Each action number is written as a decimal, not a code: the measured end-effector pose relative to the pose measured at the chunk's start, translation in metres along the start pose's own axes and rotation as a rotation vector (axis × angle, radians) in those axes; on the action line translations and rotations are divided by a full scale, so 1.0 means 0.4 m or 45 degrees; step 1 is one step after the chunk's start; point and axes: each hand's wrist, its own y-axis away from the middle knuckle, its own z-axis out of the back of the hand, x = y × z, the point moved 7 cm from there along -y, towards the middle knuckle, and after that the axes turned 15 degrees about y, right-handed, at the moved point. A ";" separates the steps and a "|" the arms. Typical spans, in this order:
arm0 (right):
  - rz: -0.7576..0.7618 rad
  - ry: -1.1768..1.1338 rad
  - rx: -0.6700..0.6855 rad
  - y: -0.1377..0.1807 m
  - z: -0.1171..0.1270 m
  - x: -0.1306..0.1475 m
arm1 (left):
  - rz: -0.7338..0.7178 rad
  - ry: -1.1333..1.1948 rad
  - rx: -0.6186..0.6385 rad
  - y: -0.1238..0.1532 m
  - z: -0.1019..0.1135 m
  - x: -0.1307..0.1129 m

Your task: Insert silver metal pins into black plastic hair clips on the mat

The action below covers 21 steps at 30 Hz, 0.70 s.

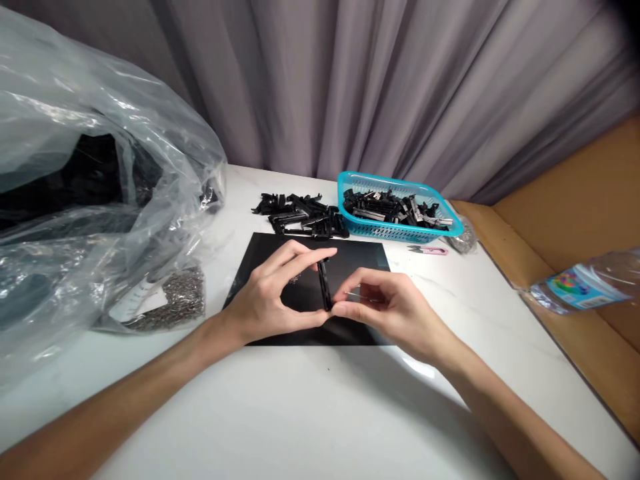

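My left hand (273, 293) pinches a thin black plastic clip part (325, 283) upright between forefinger and thumb, just above a black mat (260, 257) on the white table. My right hand (387, 310) is closed beside it, fingertips touching the part's lower end and pinching a thin metal pin (357, 294). Behind the mat lies a loose pile of black clip parts (300, 215). A turquoise basket (400, 231) to the right of the pile holds several more black clips.
A big clear plastic bag (85, 193) of dark parts fills the left side, with a small bag of metal springs (175, 300) at its foot. Small pink snips (430, 250) lie by the basket. A cardboard box (575, 220) and a plastic bottle (585, 283) stand right.
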 end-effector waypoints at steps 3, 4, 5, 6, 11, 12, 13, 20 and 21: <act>0.037 -0.122 0.088 -0.003 0.007 0.000 | 0.044 0.058 -0.018 -0.006 0.004 0.002; 0.050 -0.127 0.083 -0.003 0.013 0.001 | 0.049 0.068 -0.022 -0.008 0.005 0.002; 0.063 -0.115 0.064 -0.003 0.021 0.003 | 0.053 0.076 -0.020 -0.010 0.006 0.001; 0.073 -0.094 0.037 -0.002 0.030 0.004 | 0.058 0.086 -0.014 -0.010 0.005 0.001; 0.126 0.025 -0.122 0.004 0.061 0.012 | 0.136 0.155 -0.005 -0.009 0.000 0.013; 0.136 0.039 -0.152 0.005 0.063 0.011 | 0.163 0.177 -0.008 -0.008 -0.001 0.019; 0.144 0.058 -0.183 0.006 0.063 0.010 | 0.191 0.203 -0.014 -0.008 -0.002 0.024; 0.103 0.182 -0.451 0.010 0.069 -0.015 | 0.376 0.349 0.077 -0.008 -0.018 0.061; 0.070 0.183 -0.441 0.010 0.066 -0.021 | 0.411 0.383 0.095 -0.006 -0.022 0.067</act>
